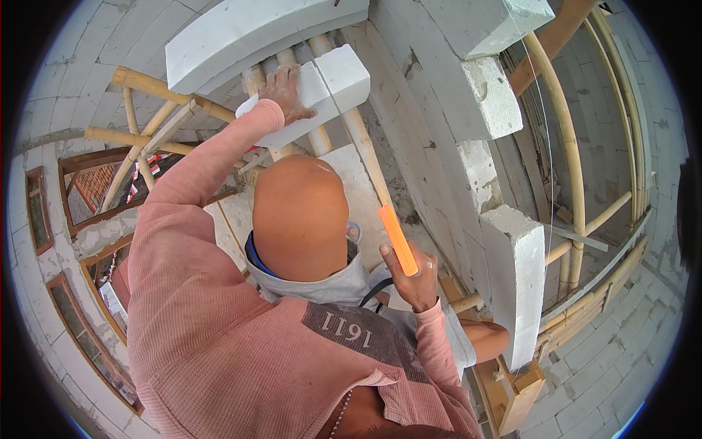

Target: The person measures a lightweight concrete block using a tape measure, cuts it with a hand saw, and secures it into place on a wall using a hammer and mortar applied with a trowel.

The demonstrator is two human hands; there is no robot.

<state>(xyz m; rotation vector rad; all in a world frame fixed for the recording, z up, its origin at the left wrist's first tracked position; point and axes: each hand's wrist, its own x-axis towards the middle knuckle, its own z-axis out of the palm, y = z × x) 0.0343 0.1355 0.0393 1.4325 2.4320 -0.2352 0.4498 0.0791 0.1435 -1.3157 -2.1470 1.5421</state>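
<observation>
Toward bamboo poles' (319,140) far end, left hand (287,94), fingers wide, on block (349,73); right hand (418,278) grips saw (397,238); stroke best kept square.

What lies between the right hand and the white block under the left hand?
In the head view, an orange handle and its thin blade span from the right hand to the block.

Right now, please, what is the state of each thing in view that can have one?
Left hand: palm down, fingers spread on the white block
Right hand: closed around the saw
Saw: held, extending across the block; any cut unclear
White block: lying over bamboo poles, under the left hand
Bamboo poles: partly covered
</observation>
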